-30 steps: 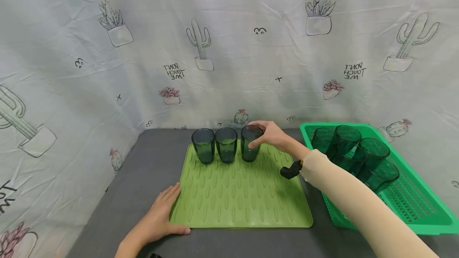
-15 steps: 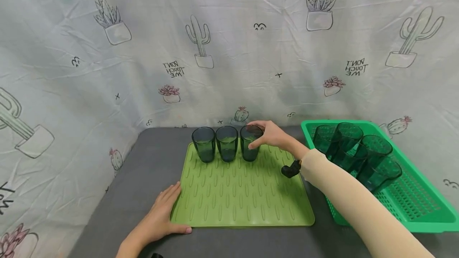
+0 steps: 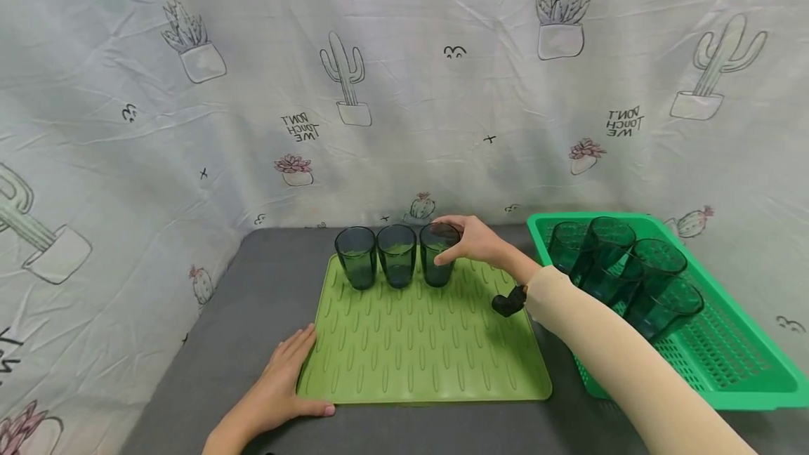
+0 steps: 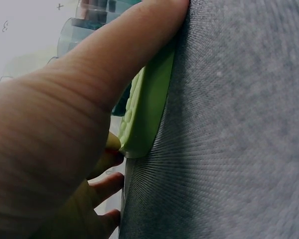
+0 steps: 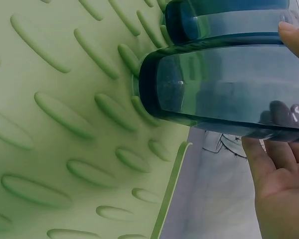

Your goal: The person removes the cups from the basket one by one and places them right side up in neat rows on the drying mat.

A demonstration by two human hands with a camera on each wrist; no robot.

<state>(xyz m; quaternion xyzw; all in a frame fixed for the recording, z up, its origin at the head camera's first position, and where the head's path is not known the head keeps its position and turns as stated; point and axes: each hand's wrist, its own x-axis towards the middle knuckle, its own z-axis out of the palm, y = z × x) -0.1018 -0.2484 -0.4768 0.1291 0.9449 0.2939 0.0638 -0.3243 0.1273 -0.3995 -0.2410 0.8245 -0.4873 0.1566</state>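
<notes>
My right hand (image 3: 477,241) grips a dark tinted drinking glass (image 3: 435,269) near its rim, thumb in front and fingers behind. This glass (image 5: 224,89) stands upright on the green ribbed mat (image 3: 417,350), at the right end of a back row. To its left stand two matching glasses, a middle glass (image 3: 397,258) and a left glass (image 3: 357,258). My left hand (image 3: 274,385) lies around the mat's front left corner. Its fingers run along the left edge and the thumb along the front edge; the left wrist view shows the thumb (image 4: 134,37) beside the mat's rim.
A green plastic basket (image 3: 746,399) on the right holds several more dark glasses (image 3: 660,258), partly behind the right forearm. Grey cloth (image 3: 221,300) covers the table. A white curtain (image 3: 404,90) with cactus prints hangs behind it.
The head view shifts slightly. Both hands and the glasses keep their places on the mat, with my right hand still holding the rightmost glass.
</notes>
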